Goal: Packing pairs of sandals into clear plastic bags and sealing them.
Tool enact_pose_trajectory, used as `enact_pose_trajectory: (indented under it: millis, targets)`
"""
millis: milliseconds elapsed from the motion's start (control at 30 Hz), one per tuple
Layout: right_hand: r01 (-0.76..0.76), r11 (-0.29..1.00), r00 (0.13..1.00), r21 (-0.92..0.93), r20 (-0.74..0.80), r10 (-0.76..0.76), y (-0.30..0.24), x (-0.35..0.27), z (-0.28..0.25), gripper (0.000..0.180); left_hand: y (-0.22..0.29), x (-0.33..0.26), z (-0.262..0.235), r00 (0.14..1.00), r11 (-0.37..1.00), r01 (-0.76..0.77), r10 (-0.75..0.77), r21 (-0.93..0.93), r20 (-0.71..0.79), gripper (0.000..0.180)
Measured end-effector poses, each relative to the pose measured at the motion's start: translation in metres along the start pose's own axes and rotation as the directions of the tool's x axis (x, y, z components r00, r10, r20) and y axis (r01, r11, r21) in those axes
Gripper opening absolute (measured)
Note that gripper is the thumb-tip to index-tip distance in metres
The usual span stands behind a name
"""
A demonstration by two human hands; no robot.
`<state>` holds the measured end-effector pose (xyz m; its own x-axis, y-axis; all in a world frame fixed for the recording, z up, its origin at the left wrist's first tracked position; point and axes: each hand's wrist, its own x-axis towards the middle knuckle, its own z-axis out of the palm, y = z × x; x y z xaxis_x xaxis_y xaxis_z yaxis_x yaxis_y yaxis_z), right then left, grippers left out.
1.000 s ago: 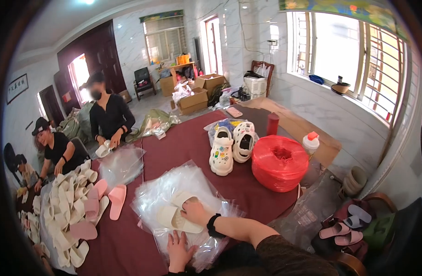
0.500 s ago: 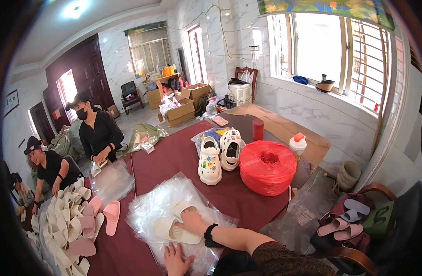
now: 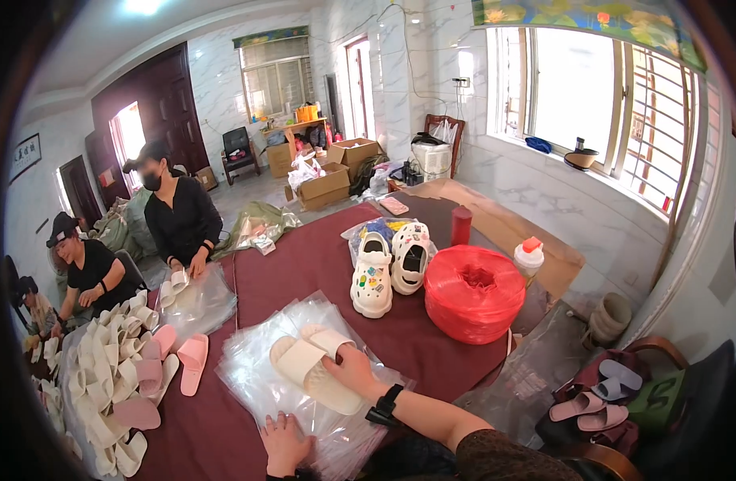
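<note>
A pair of cream slippers lies on a stack of clear plastic bags on the dark red table. My right hand rests on the slippers and grips their near edge; a black watch sits on that wrist. Lower down, my left hand lies flat with spread fingers on the plastic bags, near the table's front edge.
A big red spool of twine and two white clogs stand to the right. Several cream and pink slippers are heaped at the left. Two people in black handle slippers at the table's far left. Sandals lie on the floor.
The view has shifted a little, so the table sits higher and nearer. My right hand has slid onto the near end of the slippers. My left hand stays on the bags.
</note>
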<state>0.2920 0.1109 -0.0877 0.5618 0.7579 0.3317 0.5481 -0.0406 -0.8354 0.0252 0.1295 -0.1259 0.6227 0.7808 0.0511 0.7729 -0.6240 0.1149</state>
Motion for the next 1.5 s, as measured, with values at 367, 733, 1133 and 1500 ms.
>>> enact_pose_trajectory:
  millis: [367, 733, 1133, 1500]
  targets:
    - [-0.102, 0.992, 0.959, 0.069, -0.259, 0.116, 0.004, 0.003, -0.041, 0.038, 0.022, -0.006, -0.028, 0.993, 0.993, 0.043, -0.054, 0.109, 0.109, 0.078]
    - [0.215, 0.899, 0.958, -0.381, 0.263, -0.118, 0.032, -0.06, -0.007, 0.04, 0.02, -0.009, -0.007, 0.972, 0.981, -0.192, 0.193, 0.018, -0.134, 0.059]
    - [0.153, 0.943, 0.973, -0.296, 0.211, -0.092, 0.046, -0.054, -0.009, 0.039, 0.044, -0.029, 0.0, 0.964, 0.859, -0.266, 0.248, -0.439, -0.098, 0.06]
    - [-0.079, 0.995, 0.969, -0.068, -0.24, 0.06, 0.065, -0.045, -0.084, 0.019, 0.039, -0.009, 0.012, 0.977, 0.885, -0.183, 0.116, -0.429, -0.177, 0.052]
